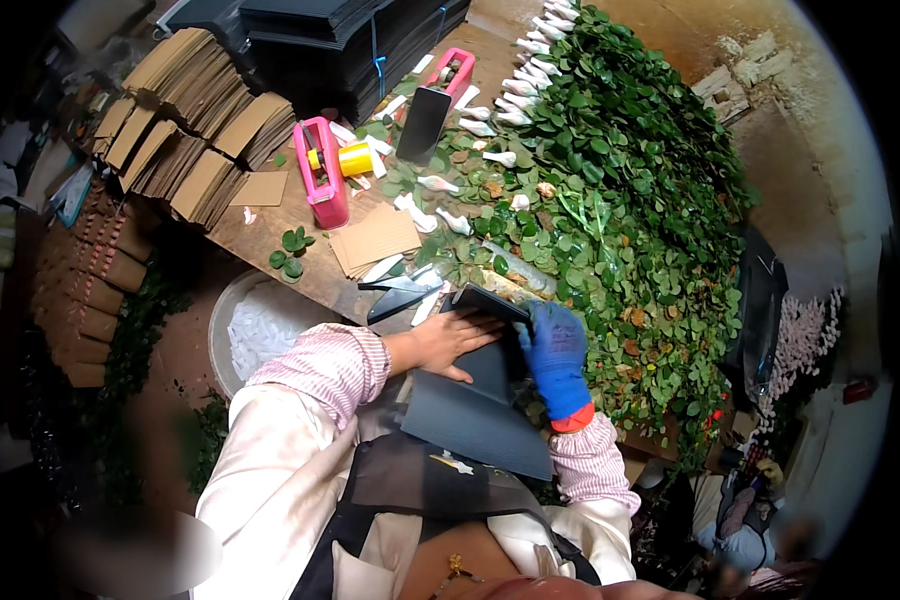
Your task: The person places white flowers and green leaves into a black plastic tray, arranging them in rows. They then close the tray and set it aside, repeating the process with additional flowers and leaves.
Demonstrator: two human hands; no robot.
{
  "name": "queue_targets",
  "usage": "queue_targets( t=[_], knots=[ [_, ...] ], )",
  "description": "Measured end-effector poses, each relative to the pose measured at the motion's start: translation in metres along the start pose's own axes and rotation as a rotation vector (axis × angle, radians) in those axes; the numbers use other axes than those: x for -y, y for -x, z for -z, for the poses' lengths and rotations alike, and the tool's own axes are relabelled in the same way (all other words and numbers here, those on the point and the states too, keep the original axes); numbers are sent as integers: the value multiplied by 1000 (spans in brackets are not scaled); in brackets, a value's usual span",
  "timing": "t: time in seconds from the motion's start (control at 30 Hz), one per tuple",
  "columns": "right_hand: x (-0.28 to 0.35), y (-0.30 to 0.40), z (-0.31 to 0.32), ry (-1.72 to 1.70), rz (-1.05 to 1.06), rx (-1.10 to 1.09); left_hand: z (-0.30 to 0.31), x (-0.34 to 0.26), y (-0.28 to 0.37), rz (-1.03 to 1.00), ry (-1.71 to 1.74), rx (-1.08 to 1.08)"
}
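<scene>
A black corrugated sheet lies bent in front of me at the table edge, its lower flap over my apron. My bare left hand rests flat on it, fingers spread a little. In a blue knit glove, my right hand grips the folded far edge of the sheet. Just beyond my left hand is a dark hand tool, perhaps a stapler, among white paper strips. Several tan corrugated cardboard pieces lie past it. Loose green leaves cover the table by my right hand.
Pink tape dispensers and a leaning phone stand farther back. Leafy stems with white-wrapped heads are piled at the far right. Cardboard stacks and black sheet stacks line the left and back. A bin holds white scraps.
</scene>
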State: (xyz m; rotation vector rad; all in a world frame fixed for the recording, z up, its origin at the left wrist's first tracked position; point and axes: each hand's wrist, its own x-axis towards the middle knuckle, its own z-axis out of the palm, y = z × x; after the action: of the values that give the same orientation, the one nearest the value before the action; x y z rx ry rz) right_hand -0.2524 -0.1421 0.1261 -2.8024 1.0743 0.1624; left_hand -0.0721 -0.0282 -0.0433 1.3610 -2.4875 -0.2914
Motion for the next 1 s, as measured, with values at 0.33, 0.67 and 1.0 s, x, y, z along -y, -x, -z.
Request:
queue_targets(
  t=[0.33, 0.67, 1.0],
  knots=[
    [52, 56, 4, -352, 448, 143, -6, 4, -2, -24, -185, -46],
    [-4, 95, 7, -786, 57, 679, -8, 2, -1, 0, 83, -28],
    [86, -13, 37, -655, 519, 205, -15, 4, 7, 2, 79, -87]
  ],
)
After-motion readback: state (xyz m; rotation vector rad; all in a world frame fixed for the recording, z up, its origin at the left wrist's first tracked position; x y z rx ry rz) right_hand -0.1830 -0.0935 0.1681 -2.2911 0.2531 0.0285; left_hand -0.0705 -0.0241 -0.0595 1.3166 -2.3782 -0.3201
